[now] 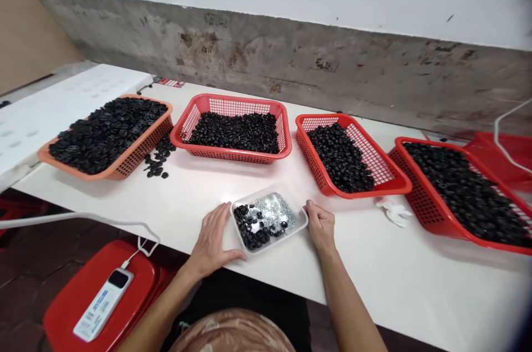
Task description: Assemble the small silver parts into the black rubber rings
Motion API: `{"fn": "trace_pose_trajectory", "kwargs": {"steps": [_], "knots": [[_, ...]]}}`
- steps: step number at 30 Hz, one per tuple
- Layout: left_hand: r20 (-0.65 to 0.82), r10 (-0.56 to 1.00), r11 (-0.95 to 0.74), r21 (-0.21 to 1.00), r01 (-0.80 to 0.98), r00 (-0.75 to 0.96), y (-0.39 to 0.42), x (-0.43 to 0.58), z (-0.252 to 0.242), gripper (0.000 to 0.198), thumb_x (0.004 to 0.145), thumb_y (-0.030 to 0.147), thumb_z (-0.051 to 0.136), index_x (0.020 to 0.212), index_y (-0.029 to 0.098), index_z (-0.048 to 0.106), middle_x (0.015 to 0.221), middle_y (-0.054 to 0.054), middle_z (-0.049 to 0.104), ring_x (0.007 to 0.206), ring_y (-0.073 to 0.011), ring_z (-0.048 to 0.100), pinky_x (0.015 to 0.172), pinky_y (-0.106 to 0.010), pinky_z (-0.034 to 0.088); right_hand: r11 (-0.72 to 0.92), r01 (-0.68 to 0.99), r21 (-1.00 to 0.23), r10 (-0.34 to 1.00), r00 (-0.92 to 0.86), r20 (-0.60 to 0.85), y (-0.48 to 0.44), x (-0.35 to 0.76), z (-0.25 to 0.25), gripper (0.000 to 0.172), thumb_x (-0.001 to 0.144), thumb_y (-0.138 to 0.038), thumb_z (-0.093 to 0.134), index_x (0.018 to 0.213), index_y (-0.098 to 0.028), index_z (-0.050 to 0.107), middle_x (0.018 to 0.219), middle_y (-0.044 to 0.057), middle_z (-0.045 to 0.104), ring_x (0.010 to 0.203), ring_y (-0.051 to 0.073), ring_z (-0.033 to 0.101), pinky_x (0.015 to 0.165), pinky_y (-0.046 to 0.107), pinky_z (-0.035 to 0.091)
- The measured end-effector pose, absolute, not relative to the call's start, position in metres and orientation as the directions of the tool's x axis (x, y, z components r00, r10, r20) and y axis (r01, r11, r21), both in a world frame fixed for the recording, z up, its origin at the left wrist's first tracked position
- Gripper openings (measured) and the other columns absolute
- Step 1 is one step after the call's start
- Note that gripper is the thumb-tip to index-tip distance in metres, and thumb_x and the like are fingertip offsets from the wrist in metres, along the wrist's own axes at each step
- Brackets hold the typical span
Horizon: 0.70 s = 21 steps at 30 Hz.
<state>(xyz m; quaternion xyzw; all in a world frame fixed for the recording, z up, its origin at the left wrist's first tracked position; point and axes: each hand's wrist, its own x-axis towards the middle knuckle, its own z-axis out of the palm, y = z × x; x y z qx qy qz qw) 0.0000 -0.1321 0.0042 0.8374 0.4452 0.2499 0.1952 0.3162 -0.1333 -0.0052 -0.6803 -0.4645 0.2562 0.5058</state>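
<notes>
A translucent plastic box (296, 228) lies near the table's front edge, with black ring-like pieces (254, 236) at its left and small shiny metal bits (277, 209) at its right. My left hand (215, 241) is beside the box's left side, thumb and fingers spread around that corner. At the right end, my right hand (320, 224) has its fingers closed on the rim. Behind the box stand a red basket (230, 153) and another red basket (353, 194), both holding many small black pieces.
An orange basket (124, 166) of black pieces stands at the left, loose pieces (155, 166) beside it. Another filled red basket (428, 209) is at the right, near crumpled white tissue (394, 212). A white device (103, 305) with a cable rests on a red stool (62, 313).
</notes>
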Motion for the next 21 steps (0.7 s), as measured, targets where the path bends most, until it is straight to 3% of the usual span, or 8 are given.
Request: {"fn": "trace_pose_trajectory", "kwargs": {"steps": [3,6,10,15,18,21], "knots": [[0.199,0.843,-0.514,0.569,0.642,0.499,-0.133,0.006,0.003,0.139,0.058,0.080,0.071,0.157,0.018,-0.004,0.157,-0.025,0.029,0.142,-0.0439,0.032,0.113,-0.060,0.030,-0.044,0.379,-0.924,0.915,0.387,0.115,-0.137,0.316,-0.003,0.059,0.088,-0.062,0.050,0.049,-0.021,0.034,0.052,-0.004,0.030,0.051,0.010,0.030,0.049,0.026,0.026],[0.172,0.847,-0.498,0.584,0.641,0.502,-0.133,0.007,0.001,0.134,0.066,0.069,0.075,0.157,0.020,-0.011,0.158,-0.025,0.024,0.143,-0.0434,0.030,0.114,-0.061,0.029,-0.055,0.389,-0.919,0.927,0.363,0.098,-0.140,0.313,0.001,0.061,0.085,-0.062,0.054,0.046,-0.022,0.028,0.050,-0.004,0.027,0.049,0.010,0.027,0.048,0.026,0.025],[0.165,0.869,-0.463,0.606,0.647,0.467,-0.134,0.006,0.004,0.108,0.084,0.040,0.067,0.157,0.022,-0.010,0.160,-0.021,0.024,0.145,-0.0383,0.029,0.115,-0.058,0.030,-0.106,0.402,-0.910,0.893,0.442,0.091,-0.140,0.310,0.010,0.058,0.090,-0.059,0.048,0.047,-0.020,0.042,0.049,-0.002,0.039,0.049,0.012,0.037,0.051,0.027,0.032],[0.196,0.856,-0.483,0.633,0.605,0.478,-0.134,0.005,0.011,0.099,0.083,0.022,0.061,0.157,0.022,-0.005,0.161,-0.018,0.024,0.146,-0.0357,0.028,0.117,-0.055,0.030,-0.108,0.467,-0.878,0.833,0.524,0.176,-0.139,0.304,0.045,0.045,0.088,-0.056,0.056,0.066,-0.018,0.063,0.063,0.002,0.060,0.062,0.017,0.054,0.065,0.029,0.044],[0.213,0.847,-0.494,0.657,0.570,0.487,-0.134,0.003,0.012,0.096,0.080,0.016,0.056,0.158,0.021,-0.001,0.161,-0.017,0.024,0.146,-0.0348,0.027,0.117,-0.054,0.029,0.044,0.577,-0.815,0.949,0.230,0.214,-0.137,0.289,0.073,0.030,0.089,-0.047,0.061,0.087,-0.019,0.072,0.083,0.006,0.071,0.073,0.019,0.061,0.074,0.030,0.047],[0.220,0.852,-0.481,0.688,0.544,0.475,-0.134,0.001,0.010,0.092,0.080,0.015,0.053,0.158,0.022,0.004,0.161,-0.015,0.025,0.147,-0.0338,0.028,0.118,-0.054,0.029,0.184,0.671,-0.718,0.979,-0.194,0.069,-0.129,0.264,0.093,0.019,0.095,-0.031,0.057,0.098,-0.022,0.074,0.091,0.005,0.073,0.080,0.017,0.064,0.077,0.028,0.046]]}}
